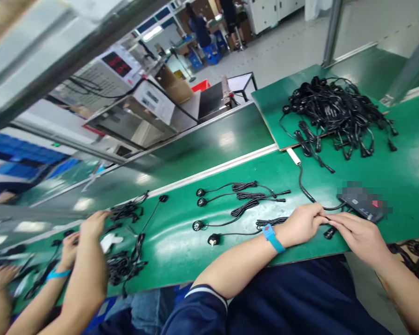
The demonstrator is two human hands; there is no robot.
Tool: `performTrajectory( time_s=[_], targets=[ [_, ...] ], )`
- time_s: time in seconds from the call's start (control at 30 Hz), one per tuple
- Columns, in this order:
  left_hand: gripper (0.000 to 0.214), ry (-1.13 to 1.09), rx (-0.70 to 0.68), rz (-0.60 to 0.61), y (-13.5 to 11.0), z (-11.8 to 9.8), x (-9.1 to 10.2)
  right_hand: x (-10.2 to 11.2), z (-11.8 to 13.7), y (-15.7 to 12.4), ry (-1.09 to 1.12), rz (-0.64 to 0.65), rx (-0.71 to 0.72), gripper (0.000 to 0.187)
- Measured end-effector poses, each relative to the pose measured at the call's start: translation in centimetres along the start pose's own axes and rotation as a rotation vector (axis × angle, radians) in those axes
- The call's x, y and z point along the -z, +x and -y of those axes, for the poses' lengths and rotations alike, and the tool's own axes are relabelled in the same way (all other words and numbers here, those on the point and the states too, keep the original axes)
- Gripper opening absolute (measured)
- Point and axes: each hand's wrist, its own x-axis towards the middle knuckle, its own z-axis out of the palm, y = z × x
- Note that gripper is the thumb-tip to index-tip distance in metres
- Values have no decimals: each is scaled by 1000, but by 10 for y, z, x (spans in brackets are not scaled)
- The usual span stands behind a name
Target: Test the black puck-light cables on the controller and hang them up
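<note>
My left hand (302, 225), with a blue band at the wrist, pinches a thin black cable (328, 218) between its fingertips. Facing it, my right hand (361, 235) has its fingers closed on the same cable, and the fingers hide most of it. Just below the fingertips a black connector (330, 232) shows. Behind my right hand lies a flat black box (359, 202) with a thick lead. Left of my hands are several tied black cables (244, 207) in rows, with round black heads (201, 202). My left forearm partly covers the nearest one.
A large heap of black cables (335, 111) lies on a green board (275, 102) at the back right. A white-sleeved lead (293, 156) sits below it. At left, co-workers' hands (94, 228) handle more cables (120, 265). A metal rail runs along the bench's far side.
</note>
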Motion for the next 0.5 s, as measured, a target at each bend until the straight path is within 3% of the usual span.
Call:
performTrajectory(
  time_s=[0.13, 0.23, 0.33, 0.4, 0.5],
  targets=[
    [27, 195, -178, -111, -31, -11, 15, -5, -1, -2, -72, 11, 25, 23],
    [38, 373, -228, -349, -89, -10, 38, -4, 11, -6, -82, -65, -44, 27],
    [49, 649, -100, -698, -166, 9, 64, 1, 28, -15, -56, -197, -123, 33],
    [65, 818, 12, -860, -214, 30, 82, 6, 34, -22, -117, -341, -145, 32],
    [78, 828, 225, -935, -258, 62, 103, 12, 32, -32, -348, -527, -173, 28]
  ],
)
